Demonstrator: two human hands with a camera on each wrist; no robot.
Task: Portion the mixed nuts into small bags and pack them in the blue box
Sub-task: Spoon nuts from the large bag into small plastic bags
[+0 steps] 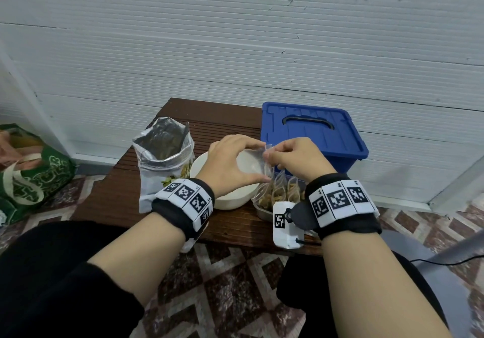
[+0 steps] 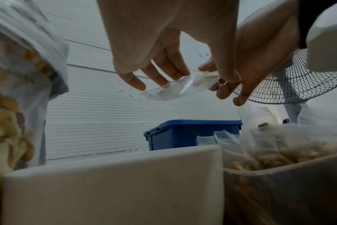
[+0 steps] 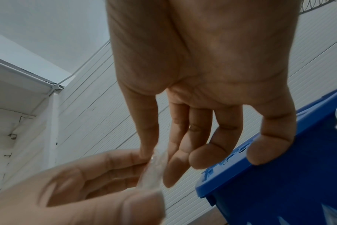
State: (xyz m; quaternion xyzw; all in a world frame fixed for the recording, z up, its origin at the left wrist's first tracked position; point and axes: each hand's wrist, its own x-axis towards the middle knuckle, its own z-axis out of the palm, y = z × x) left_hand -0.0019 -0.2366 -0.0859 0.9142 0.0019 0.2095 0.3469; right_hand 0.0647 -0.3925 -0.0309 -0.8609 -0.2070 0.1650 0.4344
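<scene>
We pinch a small clear bag [image 1: 264,158] between our left hand [image 1: 230,165] and right hand [image 1: 298,159], thumbs and fingertips on its opposite edges, above the white bowl [image 1: 235,199]; the bag looks empty. Just right of the bowl a clear tray [image 2: 279,175] holds filled small bags of nuts [image 1: 280,191] standing upright. Left of the bowl the big foil nut pouch [image 1: 163,154] stands open, nuts showing through its window. Behind the tray, the blue box [image 1: 311,133] sits on the wooden table [image 1: 110,196], lid on.
</scene>
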